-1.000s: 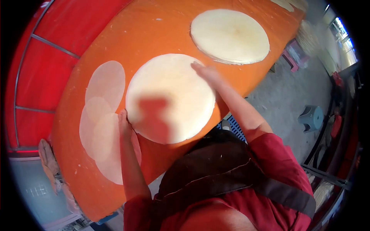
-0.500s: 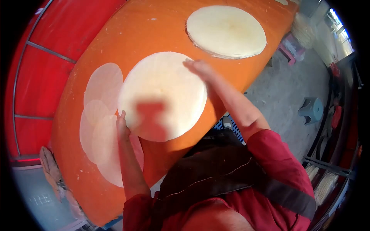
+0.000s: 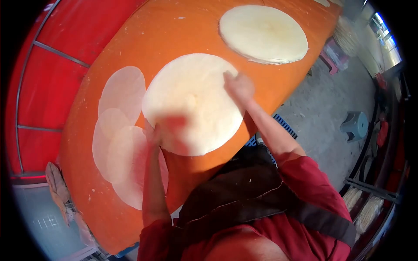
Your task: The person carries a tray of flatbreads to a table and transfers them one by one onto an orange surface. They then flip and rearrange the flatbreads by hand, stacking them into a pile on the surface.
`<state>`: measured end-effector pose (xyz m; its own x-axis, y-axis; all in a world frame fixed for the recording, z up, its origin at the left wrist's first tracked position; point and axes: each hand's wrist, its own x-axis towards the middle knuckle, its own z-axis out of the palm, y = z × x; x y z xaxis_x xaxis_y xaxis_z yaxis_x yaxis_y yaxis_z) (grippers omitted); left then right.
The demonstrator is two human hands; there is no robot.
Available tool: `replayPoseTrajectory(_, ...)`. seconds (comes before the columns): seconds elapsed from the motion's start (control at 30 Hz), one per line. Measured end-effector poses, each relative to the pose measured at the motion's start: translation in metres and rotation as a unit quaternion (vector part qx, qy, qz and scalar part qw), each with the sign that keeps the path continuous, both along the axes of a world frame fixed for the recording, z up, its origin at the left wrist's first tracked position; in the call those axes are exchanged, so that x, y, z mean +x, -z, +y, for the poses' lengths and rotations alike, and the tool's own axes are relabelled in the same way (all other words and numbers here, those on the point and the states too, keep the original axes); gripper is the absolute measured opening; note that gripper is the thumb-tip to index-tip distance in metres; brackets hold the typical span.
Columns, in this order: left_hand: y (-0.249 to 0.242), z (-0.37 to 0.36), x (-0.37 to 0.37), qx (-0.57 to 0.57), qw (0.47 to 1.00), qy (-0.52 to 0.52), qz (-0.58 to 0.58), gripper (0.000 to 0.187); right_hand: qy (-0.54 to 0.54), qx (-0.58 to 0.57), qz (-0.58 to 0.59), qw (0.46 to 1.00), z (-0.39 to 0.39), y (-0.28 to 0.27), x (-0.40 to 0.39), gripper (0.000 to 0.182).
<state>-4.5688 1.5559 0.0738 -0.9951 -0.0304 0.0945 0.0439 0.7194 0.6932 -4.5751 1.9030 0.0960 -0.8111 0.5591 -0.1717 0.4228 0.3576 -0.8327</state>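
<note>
A thick pale disc (image 3: 196,91), which looks like a stack of round thin dough sheets, lies on the orange-covered table (image 3: 183,35) in front of me. My left hand (image 3: 152,134) is closed on its lower left edge. Across from it, my right hand (image 3: 240,88) grips the upper right edge with bent fingers, slightly blurred by motion. A blurred red patch and a shadow fall on the disc's lower left. Several thin, see-through round sheets (image 3: 113,143) overlap flat on the table to the left, partly behind my left forearm.
A second pale round stack (image 3: 263,35) lies at the table's far right. A blue stool (image 3: 355,126) stands on the grey floor to the right. Red panels (image 3: 52,87) line the left side. Pale bundles (image 3: 370,211) sit on a rack at lower right.
My right hand has moved down along the disc's right edge toward me, its fingers more bent. My left hand has shifted slightly up and onto the edge. The whole view has moved a little.
</note>
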Motion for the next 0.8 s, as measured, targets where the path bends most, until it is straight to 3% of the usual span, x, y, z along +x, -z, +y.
replayPoseTrajectory(0.03, 0.003, -0.002, -0.005, -0.112, 0.993, 0.003, 0.043, 0.05, -0.008, -0.091, 0.027, 0.995, 0.005, -0.005, 0.001, 0.05)
replayPoseTrajectory(0.07, 0.003, -0.008, -0.009, -0.009, 1.0, -0.018, -0.005, 0.05, -0.015, -0.181, 0.053, 0.982, 0.01, -0.006, 0.002, 0.049)
replayPoseTrajectory(0.1, -0.006, -0.01, -0.011, 0.093, 0.993, -0.037, -0.054, 0.05, -0.043, -0.363, 0.126, 0.922, 0.02, 0.001, 0.006, 0.042)
replayPoseTrajectory(0.13, -0.011, -0.014, -0.015, 0.196, 0.974, -0.055, -0.101, 0.05, -0.075, -0.436, 0.074, 0.894, 0.033, -0.008, 0.013, 0.028)
replayPoseTrajectory(0.2, 0.001, -0.038, -0.025, 0.227, 0.962, -0.082, -0.129, 0.046, -0.162, -0.263, -0.069, 0.949, 0.041, -0.024, 0.035, 0.02)
replayPoseTrajectory(0.3, 0.004, -0.05, -0.025, 0.347, 0.911, -0.039, -0.221, 0.039, -0.076, -0.312, 0.032, 0.946, 0.029, -0.016, 0.038, 0.025)
replayPoseTrajectory(0.4, -0.035, -0.016, 0.01, 0.459, 0.835, 0.015, -0.303, 0.03, -0.036, -0.549, 0.157, 0.82, 0.051, 0.004, 0.007, 0.026)
replayPoseTrajectory(0.43, -0.047, -0.005, 0.02, 0.489, 0.811, 0.027, -0.32, 0.027, -0.058, -0.547, 0.12, 0.827, 0.06, 0.007, 0.0, 0.032)
replayPoseTrajectory(0.53, -0.021, -0.017, 0.009, 0.538, 0.795, 0.019, -0.279, 0.031, 0.003, -0.506, 0.078, 0.859, 0.056, 0.004, -0.006, 0.031)
replayPoseTrajectory(0.57, -0.012, -0.015, 0.004, 0.521, 0.818, 0.026, -0.243, 0.032, -0.054, -0.39, 0.103, 0.914, 0.052, 0.005, -0.005, 0.031)
replayPoseTrajectory(0.63, -0.001, -0.002, 0.0, 0.484, 0.857, 0.036, -0.172, 0.034, -0.03, -0.151, 0.112, 0.982, 0.032, 0.024, -0.018, 0.033)
replayPoseTrajectory(0.7, -0.004, 0.006, 0.005, 0.409, 0.901, -0.002, -0.142, 0.036, 0.03, -0.055, 0.02, 0.998, 0.02, 0.013, -0.024, 0.038)
replayPoseTrajectory(0.73, -0.008, 0.01, 0.007, 0.37, 0.921, -0.021, -0.124, 0.038, -0.001, -0.226, 0.051, 0.973, 0.026, 0.01, -0.024, 0.039)
replayPoseTrajectory(0.8, -0.013, 0.017, 0.012, 0.288, 0.951, -0.058, -0.094, 0.041, -0.058, -0.542, 0.1, 0.833, 0.053, 0.012, -0.017, 0.044)
